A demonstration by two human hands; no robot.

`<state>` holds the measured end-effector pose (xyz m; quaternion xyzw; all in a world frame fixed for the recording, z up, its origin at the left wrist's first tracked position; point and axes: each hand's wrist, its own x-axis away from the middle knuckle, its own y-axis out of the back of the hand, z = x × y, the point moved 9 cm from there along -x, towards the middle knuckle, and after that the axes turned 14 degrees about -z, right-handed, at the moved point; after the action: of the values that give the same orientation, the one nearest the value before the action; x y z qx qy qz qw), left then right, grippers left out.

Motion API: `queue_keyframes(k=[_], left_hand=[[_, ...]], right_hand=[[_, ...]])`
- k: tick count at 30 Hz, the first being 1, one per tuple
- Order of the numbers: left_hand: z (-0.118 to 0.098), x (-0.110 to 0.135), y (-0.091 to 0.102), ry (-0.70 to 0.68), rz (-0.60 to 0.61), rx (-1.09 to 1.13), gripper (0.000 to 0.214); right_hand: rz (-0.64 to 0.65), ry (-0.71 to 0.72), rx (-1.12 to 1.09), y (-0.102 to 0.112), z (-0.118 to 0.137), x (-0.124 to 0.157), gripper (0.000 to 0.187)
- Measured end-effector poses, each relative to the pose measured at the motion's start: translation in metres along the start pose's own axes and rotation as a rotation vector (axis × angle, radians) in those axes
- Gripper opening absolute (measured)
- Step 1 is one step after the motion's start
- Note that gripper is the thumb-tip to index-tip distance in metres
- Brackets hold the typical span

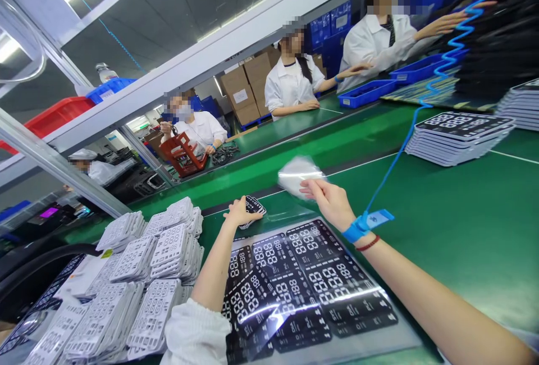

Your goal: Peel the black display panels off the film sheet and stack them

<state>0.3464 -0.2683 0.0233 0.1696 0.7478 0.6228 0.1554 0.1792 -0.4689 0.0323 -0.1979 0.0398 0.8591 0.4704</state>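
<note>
My left hand [242, 213] reaches over the bench with thumb and fingers around a small black display panel [254, 206]; a light edge under it suggests more than one piece. To its right, my right hand [326, 199] pinches a whitish translucent film [298, 174], blurred by motion. Beneath both forearms lies a clear sheet of black printed display films [290, 286], its glossy surface catching the light. A blue wrist strap [357, 227] with a coiled cord circles my right wrist. Left of my left forearm stand several stacks of white cut-out frames [168, 247].
Finished-looking black-topped panels [458, 129] stand piled on the green bench [475, 208] at right. The strap's blue coiled cord [452, 53] hangs beside them. Across the belt, co-workers in white coats sit near blue trays [370, 92] and a red-brown rack [183, 154].
</note>
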Motion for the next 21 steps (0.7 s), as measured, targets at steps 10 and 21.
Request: queue_keyframes(k=[10, 21], left_hand=[[-0.015, -0.011, -0.001, -0.111, 0.12, -0.132, 0.101], [-0.025, 0.026, 0.029, -0.115, 0.076, -0.061, 0.108]], right_hand=[[-0.009, 0.0, -0.005, 0.001, 0.003, 0.001, 0.049], [-0.128, -0.184, -0.154, 0.008, -0.039, -0.006, 0.057]])
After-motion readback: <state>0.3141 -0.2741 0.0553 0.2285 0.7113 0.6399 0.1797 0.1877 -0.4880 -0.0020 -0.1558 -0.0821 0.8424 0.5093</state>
